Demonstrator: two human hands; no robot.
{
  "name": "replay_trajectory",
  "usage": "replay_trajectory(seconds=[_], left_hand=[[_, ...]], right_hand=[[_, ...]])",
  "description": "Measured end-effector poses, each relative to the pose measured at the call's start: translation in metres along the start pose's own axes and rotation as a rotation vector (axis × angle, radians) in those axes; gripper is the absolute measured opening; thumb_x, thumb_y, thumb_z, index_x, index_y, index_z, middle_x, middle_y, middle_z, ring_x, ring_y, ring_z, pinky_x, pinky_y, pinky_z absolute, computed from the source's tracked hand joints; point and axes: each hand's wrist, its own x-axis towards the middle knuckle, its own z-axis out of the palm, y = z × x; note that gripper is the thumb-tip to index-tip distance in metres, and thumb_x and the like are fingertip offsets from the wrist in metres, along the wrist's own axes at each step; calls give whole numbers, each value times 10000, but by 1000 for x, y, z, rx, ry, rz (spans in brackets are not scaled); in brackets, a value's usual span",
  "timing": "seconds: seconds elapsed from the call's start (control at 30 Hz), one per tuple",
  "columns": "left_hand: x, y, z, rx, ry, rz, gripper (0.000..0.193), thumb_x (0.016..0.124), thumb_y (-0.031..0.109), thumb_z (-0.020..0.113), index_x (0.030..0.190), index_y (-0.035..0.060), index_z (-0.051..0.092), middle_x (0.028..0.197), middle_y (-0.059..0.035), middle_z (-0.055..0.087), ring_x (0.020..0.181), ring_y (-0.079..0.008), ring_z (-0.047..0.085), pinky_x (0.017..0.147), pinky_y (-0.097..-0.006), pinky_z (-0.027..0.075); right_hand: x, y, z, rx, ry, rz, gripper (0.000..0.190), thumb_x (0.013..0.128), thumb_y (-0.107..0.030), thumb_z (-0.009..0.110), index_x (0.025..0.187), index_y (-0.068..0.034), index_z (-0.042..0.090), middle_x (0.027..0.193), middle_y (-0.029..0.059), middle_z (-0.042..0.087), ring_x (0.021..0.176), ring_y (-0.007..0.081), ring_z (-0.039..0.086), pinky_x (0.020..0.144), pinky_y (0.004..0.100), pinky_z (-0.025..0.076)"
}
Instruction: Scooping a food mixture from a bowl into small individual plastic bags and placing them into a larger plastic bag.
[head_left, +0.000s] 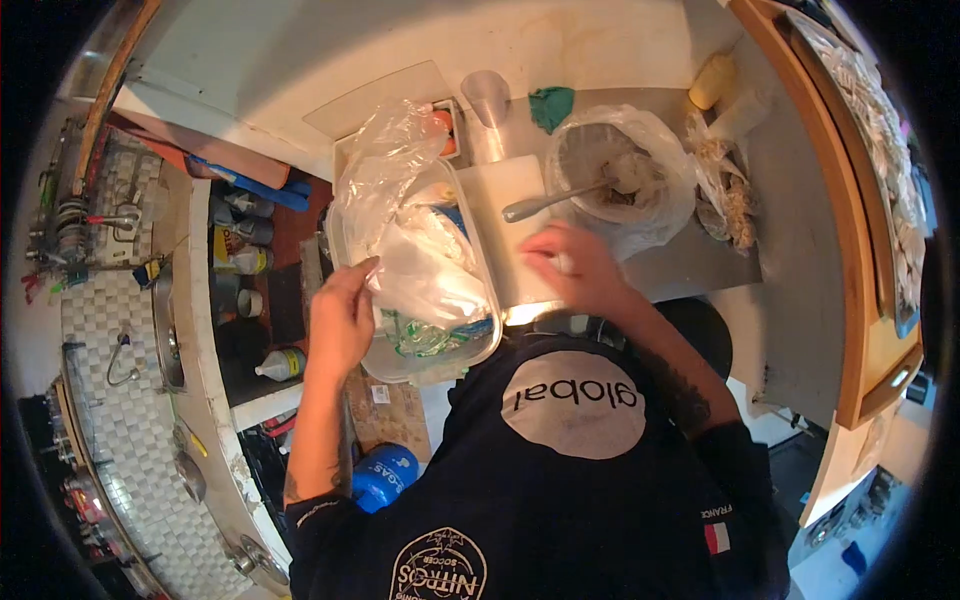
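Note:
My left hand (341, 315) is at the left rim of a clear plastic container (491, 300), its thumb and fingertips pinching the edge of a thin clear plastic bag (427, 262). Crumpled bags fill the container, one with green print (420, 334). Over a white cutting board (514, 259) is my right hand (577, 270), blurred, with curled fingers. Something small and pale shows at its fingers, but whether it is held is unclear. Beyond that hand, a bowl lined with clear plastic (660, 217) contains a greyish-brown mass, and a spoon (551, 202) leans out over the board.
Behind the board stand a metal cup (486, 97) and a crumpled green cloth (552, 107). A bag of brownish pieces (724, 187) lies right of the bowl. Shelves with bottles (281, 365) are at left, and a blue gas cylinder (386, 472) sits below. A wood-framed tray (862, 187) is at right.

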Motion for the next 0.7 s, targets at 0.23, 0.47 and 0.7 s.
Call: replay_trajectory(seconds=[0.23, 0.47, 0.7], left_hand=[[32, 112, -47, 139, -124, 376, 499, 737, 99, 808, 1179, 26, 588, 882, -154, 569, 745, -322, 578, 664, -386, 486], [106, 144, -55, 459, -105, 784, 631, 641, 174, 851, 1211, 80, 599, 918, -109, 565, 782, -318, 602, 668, -394, 487], [73, 172, 83, -352, -122, 490, 292, 772, 201, 821, 913, 54, 612, 726, -26, 563, 674, -157, 546, 602, -296, 429]], right_hand=[[41, -82, 41, 578, -340, 151, 291, 946, -223, 674, 1138, -15, 604, 1027, 31, 632, 953, 118, 577, 864, 296, 477], [18, -51, 17, 1090, 140, 146, 41, 996, -97, 571, 1030, -77, 557, 986, 22, 619, 935, 107, 595, 857, 279, 493], [-70, -5, -29, 1228, 482, 160, 250, 861, 12, 646, 1042, -76, 497, 1005, 49, 589, 1020, 187, 592, 960, 340, 469]])
